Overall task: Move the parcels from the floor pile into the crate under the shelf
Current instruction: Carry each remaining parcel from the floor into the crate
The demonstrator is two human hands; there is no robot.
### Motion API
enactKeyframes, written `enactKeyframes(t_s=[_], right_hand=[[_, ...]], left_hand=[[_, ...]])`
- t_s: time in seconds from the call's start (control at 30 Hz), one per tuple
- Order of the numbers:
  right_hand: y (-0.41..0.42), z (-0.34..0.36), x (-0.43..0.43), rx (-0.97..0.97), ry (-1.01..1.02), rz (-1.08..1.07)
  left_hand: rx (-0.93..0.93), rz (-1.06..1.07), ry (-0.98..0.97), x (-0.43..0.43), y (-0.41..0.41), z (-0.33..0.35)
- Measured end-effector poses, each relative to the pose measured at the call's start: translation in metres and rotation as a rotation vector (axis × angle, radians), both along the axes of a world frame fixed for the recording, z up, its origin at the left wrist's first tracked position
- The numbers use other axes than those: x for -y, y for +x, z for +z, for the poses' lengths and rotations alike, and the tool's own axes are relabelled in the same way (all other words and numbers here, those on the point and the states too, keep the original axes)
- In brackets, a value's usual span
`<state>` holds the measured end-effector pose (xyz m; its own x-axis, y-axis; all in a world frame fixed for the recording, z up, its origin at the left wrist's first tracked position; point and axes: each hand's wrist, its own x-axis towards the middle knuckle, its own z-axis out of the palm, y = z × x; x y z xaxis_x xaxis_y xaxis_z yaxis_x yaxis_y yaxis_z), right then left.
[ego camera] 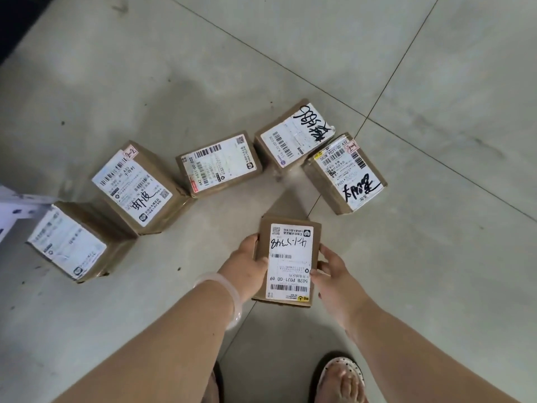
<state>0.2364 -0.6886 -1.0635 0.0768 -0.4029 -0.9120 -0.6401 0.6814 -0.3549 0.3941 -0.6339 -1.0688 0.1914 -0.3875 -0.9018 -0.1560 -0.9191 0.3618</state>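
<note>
A small brown cardboard parcel (289, 258) with a white shipping label is held between both hands above the floor. My left hand (247, 264) grips its left edge, thumb on the label. My right hand (329, 271) grips its right edge. Several more brown labelled parcels lie on the grey floor in an arc beyond it: one at far left (72, 242), a tall one (136, 187), a flat one (219, 164), one with black scrawl (293, 135) and one at right (345, 173). No crate or shelf shows.
Grey tiled floor (436, 271) with dark joint lines stretches all around. A white object (14, 210) pokes in at the left edge. My sandalled foot (341, 379) stands at the bottom. A dark area (17, 21) fills the top left corner.
</note>
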Motion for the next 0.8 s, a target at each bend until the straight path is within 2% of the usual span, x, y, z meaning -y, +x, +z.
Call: enactKeyframes(t_s=[0.07, 0.2, 0.37, 0.6, 0.8], right_hand=[[0.001, 0.001, -0.002, -0.001, -0.008, -0.002], [0.009, 0.033, 0.004, 0.018, -0.091, -0.016], [0.031, 0.105, 0.025, 0.067, -0.234, -0.015], [0.093, 0.275, 0.067, 0.155, -0.491, 0.003], [0.133, 0.476, 0.091, 0.277, -0.689, 0.033]], left_hand=[[-0.038, 0.070, -0.010, -0.005, -0.005, 0.002], [0.003, 0.130, -0.050, -0.009, 0.002, 0.025], [0.018, 0.367, -0.184, 0.004, 0.023, 0.100], [0.018, 0.577, -0.424, 0.035, 0.071, 0.262], [0.099, 0.586, -0.649, 0.056, 0.108, 0.464]])
